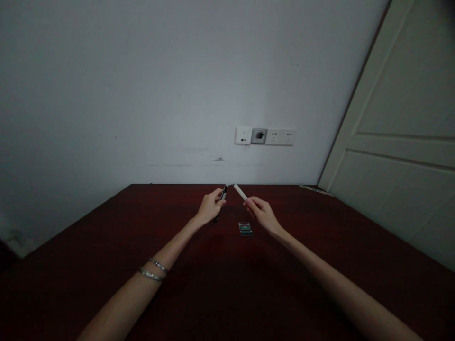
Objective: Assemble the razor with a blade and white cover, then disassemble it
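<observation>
My left hand (210, 206) is closed around a thin dark pen-like stick (222, 193), its tip pointing up and away from me. My right hand (262, 212) pinches a short white stick (241, 192) that slants up to the left. The two tips nearly meet above the dark red table (106, 246). A small clear box with greenish contents (245, 228) lies on the table just below and between my hands. Two thin bracelets (153, 270) circle my left forearm.
A pale wall rises behind the table, with a row of white sockets and a grey plate (265, 136). A cream panelled door (401, 142) stands at the right. The table's far edge meets the wall.
</observation>
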A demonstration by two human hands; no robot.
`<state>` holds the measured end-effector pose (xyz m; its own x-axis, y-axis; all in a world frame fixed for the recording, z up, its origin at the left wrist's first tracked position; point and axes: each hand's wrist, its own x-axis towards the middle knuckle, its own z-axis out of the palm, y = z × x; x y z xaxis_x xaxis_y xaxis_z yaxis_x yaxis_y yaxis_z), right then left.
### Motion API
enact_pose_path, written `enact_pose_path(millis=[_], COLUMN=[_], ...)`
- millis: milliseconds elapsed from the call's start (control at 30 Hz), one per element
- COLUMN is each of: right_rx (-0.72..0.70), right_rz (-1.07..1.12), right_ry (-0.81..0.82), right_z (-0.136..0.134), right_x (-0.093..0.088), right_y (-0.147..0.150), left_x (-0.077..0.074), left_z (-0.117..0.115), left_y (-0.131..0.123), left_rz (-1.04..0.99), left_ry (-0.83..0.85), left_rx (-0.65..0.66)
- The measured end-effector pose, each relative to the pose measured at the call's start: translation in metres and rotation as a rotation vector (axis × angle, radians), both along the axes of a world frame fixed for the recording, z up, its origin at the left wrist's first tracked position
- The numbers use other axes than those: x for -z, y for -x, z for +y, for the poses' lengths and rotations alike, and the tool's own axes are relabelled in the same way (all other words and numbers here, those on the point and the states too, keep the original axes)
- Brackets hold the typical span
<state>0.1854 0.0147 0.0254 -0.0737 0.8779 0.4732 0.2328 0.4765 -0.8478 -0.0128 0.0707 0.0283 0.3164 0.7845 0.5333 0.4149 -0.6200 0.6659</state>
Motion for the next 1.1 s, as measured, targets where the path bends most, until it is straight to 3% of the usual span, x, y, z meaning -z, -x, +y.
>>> enact_pose_path(millis=[200, 433, 600, 733, 867, 1100], right_rx=[-0.125, -0.252, -0.281, -0.218, -0.165, -0.23], right_rz=[-0.284, -0.389, -0.421, -0.436, -0.408, -0.41], right_ry=[0.029, 0.072, 0.033, 0.026, 0.023, 0.002], right_z=[0.009, 0.005, 0.001, 0.002, 0.002, -0.002], right_x=[-0.04, -0.061, -0.068, -0.066, -0.068, -0.076], right_y=[-0.031, -0.029, -0.02, -0.032, -0.041, -0.027], left_x=[-0.007, -0.009, -0.005, -0.002, -0.006, -0.015], left_z=[-0.002, -0.004, -0.002, 0.003, 0.0, -0.012], left_y=[0.008, 0.011, 0.011, 0.015, 0.015, 0.007], left_rz=[0.082, 0.165, 0.157, 0.153, 0.135, 0.139], left_ry=[-0.108, -0.217, -0.255, -0.295, -0.264, -0.206], left_rx=[0.047, 0.103, 0.141, 0.129, 0.098, 0.113])
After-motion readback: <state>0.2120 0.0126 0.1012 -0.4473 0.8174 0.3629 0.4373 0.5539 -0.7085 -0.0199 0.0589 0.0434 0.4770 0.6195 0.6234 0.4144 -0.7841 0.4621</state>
